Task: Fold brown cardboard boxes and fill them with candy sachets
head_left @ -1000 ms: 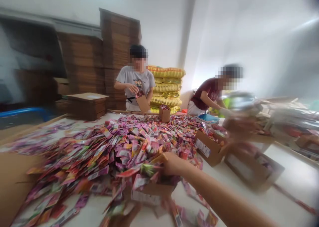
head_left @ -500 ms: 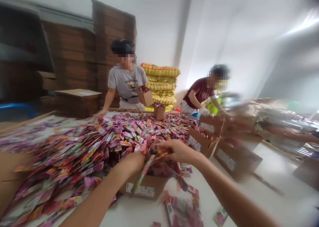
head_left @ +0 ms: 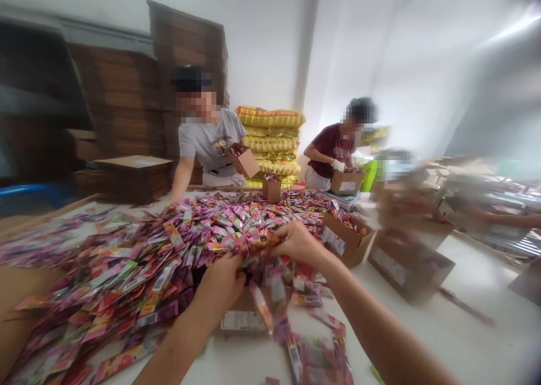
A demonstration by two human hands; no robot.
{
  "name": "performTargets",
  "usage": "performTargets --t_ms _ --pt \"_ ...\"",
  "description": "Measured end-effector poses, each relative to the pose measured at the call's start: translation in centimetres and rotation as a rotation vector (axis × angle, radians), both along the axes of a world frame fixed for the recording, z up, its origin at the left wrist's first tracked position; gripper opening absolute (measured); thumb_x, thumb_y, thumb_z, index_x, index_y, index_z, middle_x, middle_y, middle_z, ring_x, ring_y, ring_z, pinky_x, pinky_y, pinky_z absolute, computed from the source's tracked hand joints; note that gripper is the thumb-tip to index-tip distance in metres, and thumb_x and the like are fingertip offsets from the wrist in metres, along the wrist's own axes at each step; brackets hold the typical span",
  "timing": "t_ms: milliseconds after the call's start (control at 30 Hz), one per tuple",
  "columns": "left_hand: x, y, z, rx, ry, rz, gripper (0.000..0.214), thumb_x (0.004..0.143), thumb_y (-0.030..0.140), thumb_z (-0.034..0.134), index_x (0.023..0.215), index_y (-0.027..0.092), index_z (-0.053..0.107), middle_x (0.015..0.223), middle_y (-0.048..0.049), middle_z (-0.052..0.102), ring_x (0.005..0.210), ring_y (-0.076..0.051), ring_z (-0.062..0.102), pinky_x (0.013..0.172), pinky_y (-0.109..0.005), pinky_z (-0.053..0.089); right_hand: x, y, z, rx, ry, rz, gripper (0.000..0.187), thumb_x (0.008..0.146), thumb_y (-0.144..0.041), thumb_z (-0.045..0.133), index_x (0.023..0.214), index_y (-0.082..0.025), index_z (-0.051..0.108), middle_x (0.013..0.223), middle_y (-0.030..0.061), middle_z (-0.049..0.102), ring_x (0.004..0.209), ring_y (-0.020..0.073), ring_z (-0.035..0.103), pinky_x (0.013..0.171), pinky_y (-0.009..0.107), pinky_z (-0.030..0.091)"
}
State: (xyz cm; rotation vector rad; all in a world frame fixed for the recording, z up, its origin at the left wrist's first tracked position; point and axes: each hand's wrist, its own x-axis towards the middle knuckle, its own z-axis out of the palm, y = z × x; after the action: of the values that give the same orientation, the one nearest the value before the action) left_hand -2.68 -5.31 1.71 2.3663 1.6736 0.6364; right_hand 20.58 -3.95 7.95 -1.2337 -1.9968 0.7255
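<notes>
Small pink, purple and orange sachets (head_left: 160, 278) lie heaped across the white table. Right in front of me stands a small brown cardboard box (head_left: 243, 320) with a white label, its top covered by sachets and my hands. My left hand (head_left: 223, 277) is above the box's left side, fingers closed on sachets. Over the right side, my right hand (head_left: 296, 242) pinches more of them between thumb and fingers. Some sachets (head_left: 270, 303) hang or drop in front of the box, blurred by motion. Others lie loose on the table at its right.
Filled cardboard boxes (head_left: 344, 238) stand to the right, with another labelled box (head_left: 408, 266) beyond. Across the table, one person in grey (head_left: 211, 142) holds a box; another in maroon (head_left: 332, 148) handles one. Stacked yellow sacks (head_left: 270, 142) and brown cartons (head_left: 186, 63) stand behind.
Both my hands have shifted slightly, the right one upward, and sachets have fallen in front of the box. The person in maroon has straightened, with a box now upright before them.
</notes>
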Motion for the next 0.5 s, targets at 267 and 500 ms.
performTargets --t_ms 267,500 --pt "-6.0 0.3 -4.8 0.116 -0.604 0.385 0.057 0.084 0.048 0.064 0.139 0.033 0.056 0.102 -0.0022 0.074 0.092 -0.025 0.070 0.084 -0.036 0.052 -7.1 0.7 -2.9 0.033 -0.647 0.136 0.013 0.079 -0.013 0.067 0.082 -0.012 0.079 0.078 0.0083 0.072 0.074 0.0193 0.062 0.065 0.026 0.042" --pt "-6.9 -2.6 -15.2 -0.116 -1.185 0.703 0.051 0.082 0.059 0.065 0.108 0.015 0.066 0.088 -0.0071 0.071 0.078 -0.024 0.069 0.068 -0.038 0.058 -4.9 -1.6 -5.9 -0.011 -0.537 0.356 0.050 0.087 -0.044 0.069 0.133 -0.024 0.065 0.109 0.0038 0.075 0.091 0.0199 0.070 0.075 0.024 0.053"
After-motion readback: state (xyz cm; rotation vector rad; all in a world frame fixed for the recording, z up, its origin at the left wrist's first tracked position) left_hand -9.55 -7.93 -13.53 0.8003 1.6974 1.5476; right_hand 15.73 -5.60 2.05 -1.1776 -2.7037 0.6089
